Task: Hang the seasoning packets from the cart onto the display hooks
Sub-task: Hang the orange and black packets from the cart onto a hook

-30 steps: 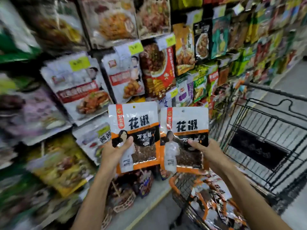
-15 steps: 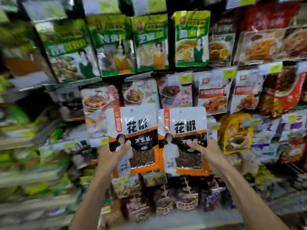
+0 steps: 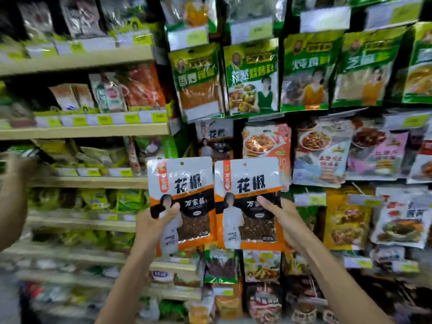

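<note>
The left hand (image 3: 156,222) holds the left packet (image 3: 187,181), a flat plastic seasoning pouch that is white on top with bold black characters and orange-edged black below, with a clear window showing dark peppercorns. The thumb lies across the pouch's lower left front, and the other fingers are hidden behind it. The right hand (image 3: 286,222) holds the right packet (image 3: 249,181), a pouch of the same print, by its lower right edge; its thumb stretches over the front and its fingers are behind, out of sight. Both packets stand upright side by side at the same height, their inner edges touching or nearly so, raised in front of a display wall of hanging pouches. Just above and between them a matching white-and-black hanging packet (image 3: 215,142) shows on the wall. Higher up runs a row of glossy green seasoning bags (image 3: 253,76), and to the right hang pale pouches printed with cooked dishes (image 3: 322,153). To the left, beige shelves (image 3: 84,131) carry blurred goods and yellow price tags (image 3: 132,118). Another person's bare arm (image 3: 11,199) rises at the far left edge.
</note>
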Motion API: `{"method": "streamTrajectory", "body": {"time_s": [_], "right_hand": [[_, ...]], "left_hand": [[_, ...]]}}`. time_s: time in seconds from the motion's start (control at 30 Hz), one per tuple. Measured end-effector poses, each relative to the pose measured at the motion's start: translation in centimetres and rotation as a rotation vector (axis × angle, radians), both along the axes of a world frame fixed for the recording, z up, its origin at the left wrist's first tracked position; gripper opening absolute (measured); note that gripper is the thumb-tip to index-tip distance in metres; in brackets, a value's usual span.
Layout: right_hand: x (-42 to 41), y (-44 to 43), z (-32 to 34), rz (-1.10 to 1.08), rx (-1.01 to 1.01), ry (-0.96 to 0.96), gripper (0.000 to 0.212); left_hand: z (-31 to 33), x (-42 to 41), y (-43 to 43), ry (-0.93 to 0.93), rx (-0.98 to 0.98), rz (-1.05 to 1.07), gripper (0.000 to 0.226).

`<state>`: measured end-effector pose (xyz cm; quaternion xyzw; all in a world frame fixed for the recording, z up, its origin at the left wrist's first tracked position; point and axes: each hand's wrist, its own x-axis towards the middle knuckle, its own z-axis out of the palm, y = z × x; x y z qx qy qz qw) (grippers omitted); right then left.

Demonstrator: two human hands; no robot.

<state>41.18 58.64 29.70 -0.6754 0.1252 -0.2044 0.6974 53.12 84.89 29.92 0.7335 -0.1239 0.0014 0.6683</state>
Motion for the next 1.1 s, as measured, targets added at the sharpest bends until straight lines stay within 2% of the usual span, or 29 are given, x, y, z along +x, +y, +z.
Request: {"method": "streamTrajectory", "body": {"time_s": [0.07, 0.17, 0.3, 0.47, 0.6, 0.67, 0.8, 0.87, 1.0, 1.1], "right_hand": [[2.3, 0.9, 0.7, 0.025, -0.011, -0.005, 0.005], [5.7, 1.6, 1.9, 0.028, -0.029, -0.039, 0.005], [10.6, 1.5, 3.4, 0.063, -0.056, -0.094, 0.049], [16.3, 0.0, 3.8, 0.042, -0.041, -0.075, 0.072], [19.2, -1.2, 3.9, 0.021, -0.049, -0.067, 0.105], [20.0, -1.6, 4.2, -0.012, -0.053, -0.048, 0.109], [21.1, -1.9, 4.0, -0.031, -0.061, -0.064, 0.104], [21.3, -1.8, 4.1, -0.046, -0.068, -0.069, 0.094], [22.0, -1.7, 3.7, -0.041, -0.066, -0.066, 0.034], [22.5, -1.7, 3.5, -0.068, -0.070, -0.058, 0.019]], "left_hand": [[0.7, 1.5, 1.2, 0.004, -0.008, 0.055, 0.034], [1.6, 3.8, 2.2, -0.016, -0.017, 0.088, 0.031], [2.5, 7.0, 2.5, -0.058, -0.030, 0.167, 0.027], [3.1, 10.3, 1.3, -0.083, -0.001, 0.173, 0.025], [3.1, 12.0, 0.2, -0.110, -0.019, 0.101, 0.016], [3.2, 12.5, -0.2, -0.125, -0.015, 0.071, 0.018], [3.1, 13.7, -0.9, -0.118, -0.039, 0.037, 0.011], [3.0, 14.2, -1.0, -0.126, -0.060, 0.010, 0.011], [2.8, 15.3, -1.1, -0.106, -0.067, -0.019, 0.013], [2.7, 16.2, -1.1, -0.076, -0.063, -0.034, 0.011]]}}
